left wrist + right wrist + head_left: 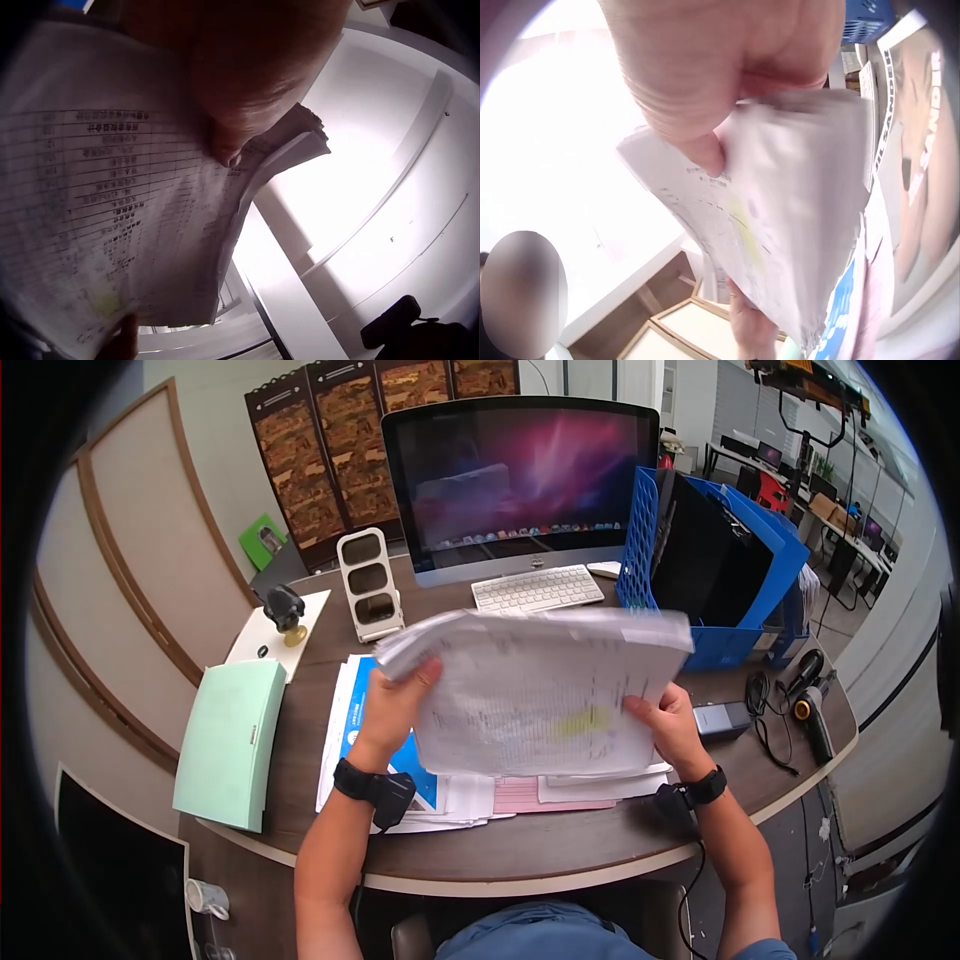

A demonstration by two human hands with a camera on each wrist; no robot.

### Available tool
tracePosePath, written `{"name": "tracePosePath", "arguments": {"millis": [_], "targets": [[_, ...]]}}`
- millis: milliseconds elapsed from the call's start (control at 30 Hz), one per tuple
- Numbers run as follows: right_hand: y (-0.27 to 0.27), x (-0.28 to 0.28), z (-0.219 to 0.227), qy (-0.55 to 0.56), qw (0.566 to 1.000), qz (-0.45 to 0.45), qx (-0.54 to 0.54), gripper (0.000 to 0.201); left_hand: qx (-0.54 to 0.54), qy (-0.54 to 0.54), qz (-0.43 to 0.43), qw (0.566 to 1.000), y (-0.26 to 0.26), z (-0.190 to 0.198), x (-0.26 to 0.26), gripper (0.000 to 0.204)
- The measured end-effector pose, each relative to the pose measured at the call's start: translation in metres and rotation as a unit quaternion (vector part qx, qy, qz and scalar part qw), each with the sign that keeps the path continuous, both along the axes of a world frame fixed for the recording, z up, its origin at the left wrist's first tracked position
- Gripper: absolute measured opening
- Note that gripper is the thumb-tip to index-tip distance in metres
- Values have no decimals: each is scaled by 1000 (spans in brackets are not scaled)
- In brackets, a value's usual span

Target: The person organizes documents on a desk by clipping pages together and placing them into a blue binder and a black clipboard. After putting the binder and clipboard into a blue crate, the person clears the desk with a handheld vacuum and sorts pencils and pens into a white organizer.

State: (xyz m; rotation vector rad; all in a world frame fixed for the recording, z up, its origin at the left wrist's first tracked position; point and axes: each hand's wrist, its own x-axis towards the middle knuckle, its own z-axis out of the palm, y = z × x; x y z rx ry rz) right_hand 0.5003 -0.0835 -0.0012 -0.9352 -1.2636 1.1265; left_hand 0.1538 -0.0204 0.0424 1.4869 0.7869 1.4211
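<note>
A thick sheaf of printed papers (pixel 520 695) is held up above the desk, tilted, with a yellow highlighted patch on its front sheet. My left hand (pixel 388 710) grips its left edge, thumb on the printed face. At the right edge my right hand (pixel 670 730) pinches it, thumb in front and other fingers hidden behind. The left wrist view shows my left thumb pressed on the rows of print. In the right wrist view the sheaf (pixel 795 172) bends under my right hand (pixel 720 67). Beneath it lie loose papers (pixel 465 800), a blue-and-white sheet and a pink sheet (pixel 530 795).
A mint-green file box (pixel 230 735) stands at left, near a white three-slot holder (pixel 370 585). Behind are a monitor (pixel 530 480), a keyboard (pixel 538 590) and a mouse. Blue file racks (pixel 715 645), a grey box (pixel 722 720) and cabled handheld devices (pixel 815 725) occupy the right.
</note>
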Motion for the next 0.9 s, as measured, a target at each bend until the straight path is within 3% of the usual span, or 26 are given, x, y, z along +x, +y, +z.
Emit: {"name": "tracePosePath", "arguments": {"millis": [33, 100, 133, 200, 267, 333, 433, 467, 500, 567, 600, 667, 700, 833, 900], "targets": [[-1, -2, 1, 0, 1000, 1, 1, 31, -15, -34, 4, 999, 1, 1, -1, 36], [-9, -14, 4, 154, 988, 28, -1, 40, -30, -86, 12, 996, -2, -2, 4, 38], [-13, -22, 7, 154, 988, 29, -1, 40, -46, -136, 19, 990, -6, -5, 9, 40], [-20, -41, 10, 287, 957, 30, -34, 55, -59, -161, 8, 985, -19, -14, 27, 46], [-17, -60, 5, 314, 949, 7, -21, 57, -80, -236, -1, 969, -28, -33, 46, 51], [-10, -69, 10, 331, 939, -90, 4, 54, -88, -248, -25, 964, -35, -33, 51, 51], [4, -35, 35, 244, 964, -76, 74, 46, -132, -99, -146, 975, -26, -20, 20, 42], [7, -26, 43, 213, 971, -66, 91, 43, -132, -99, -145, 975, -21, -17, 17, 42], [12, -19, 47, 212, 971, -65, 92, 43, -107, -29, -156, 982, -17, -12, 15, 40], [20, -11, 51, 65, 986, -57, 144, 40, -51, 76, -142, 986, -10, -7, 20, 37], [19, -12, 53, 64, 986, -55, 145, 40, -50, 75, -140, 986, -7, -6, 25, 37], [14, -15, 56, -87, 993, -55, 58, 36, -47, 144, -143, 978, -4, -6, 32, 34], [17, -18, 45, -95, 992, -41, 70, 41, -41, 178, -113, 977, 0, -10, 36, 32], [17, -23, 30, -136, 984, -63, 95, 42, 23, 172, -92, 981, -4, 0, 49, 32], [18, -19, 35, -106, 993, -13, 44, 42, 8, 138, -94, 986, 4, -3, 49, 33]]}}
